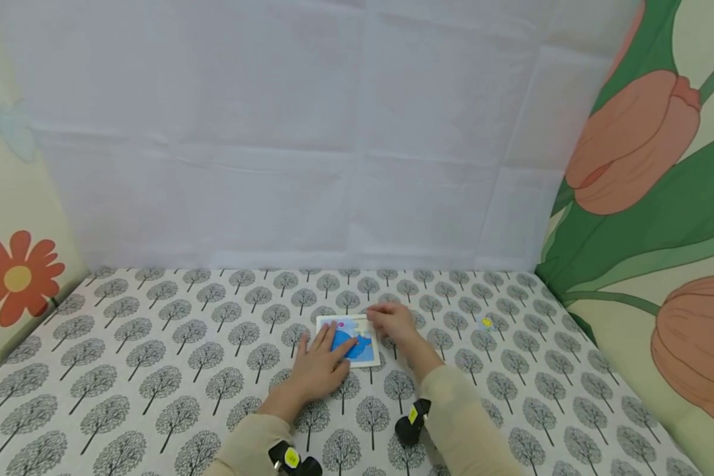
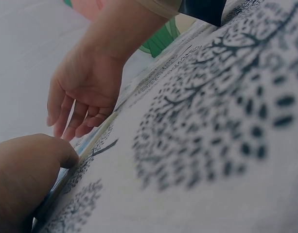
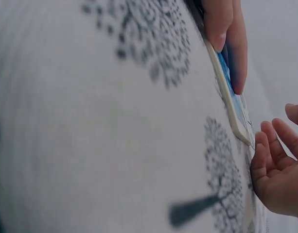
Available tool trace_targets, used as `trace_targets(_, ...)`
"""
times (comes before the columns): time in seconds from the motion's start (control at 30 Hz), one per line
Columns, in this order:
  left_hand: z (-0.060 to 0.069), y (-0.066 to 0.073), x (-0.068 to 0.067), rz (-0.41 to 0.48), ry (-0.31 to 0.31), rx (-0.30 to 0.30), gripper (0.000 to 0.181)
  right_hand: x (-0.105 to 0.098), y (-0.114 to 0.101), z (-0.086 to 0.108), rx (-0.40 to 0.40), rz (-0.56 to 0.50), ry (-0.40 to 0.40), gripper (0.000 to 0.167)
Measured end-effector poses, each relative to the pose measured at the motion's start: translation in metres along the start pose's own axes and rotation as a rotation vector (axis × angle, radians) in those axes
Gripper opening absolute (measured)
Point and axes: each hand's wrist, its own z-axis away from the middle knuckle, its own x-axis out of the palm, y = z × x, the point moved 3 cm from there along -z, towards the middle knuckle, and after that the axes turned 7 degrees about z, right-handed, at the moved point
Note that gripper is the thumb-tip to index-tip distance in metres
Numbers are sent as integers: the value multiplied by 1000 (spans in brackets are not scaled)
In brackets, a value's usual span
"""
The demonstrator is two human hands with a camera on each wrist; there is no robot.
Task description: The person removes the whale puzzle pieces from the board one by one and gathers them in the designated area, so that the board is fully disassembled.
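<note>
Spread left hand [image 1: 320, 369] steadies rectangular, white-rimmed blue board [image 1: 364, 352]; loose-fingered right hand [image 1: 396, 324] at its far-right corner (adjusting, likely; next wants precision).

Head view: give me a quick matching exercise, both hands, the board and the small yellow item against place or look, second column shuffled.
1. left hand
2. right hand
3. board
4. small yellow item

A. by the board's far right corner
B. on the tree-patterned cloth, right of both hands
C. fingers spread on the board
D. white rim, blue inside

Pairs: 1-C, 2-A, 3-D, 4-B
</note>
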Motion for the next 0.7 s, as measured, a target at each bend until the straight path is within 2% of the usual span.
trace_targets(0.3,0,-2,1,0,-2,11,42,7,4,6,-101,116,-7,22)
trace_targets(0.47,1,-2,0,-5,3,12,42,8,3,6,-131,179,8,20)
trace_targets(0.7,2,-2,0,-12,8,8,42,13,4,2,-113,219,23,16)
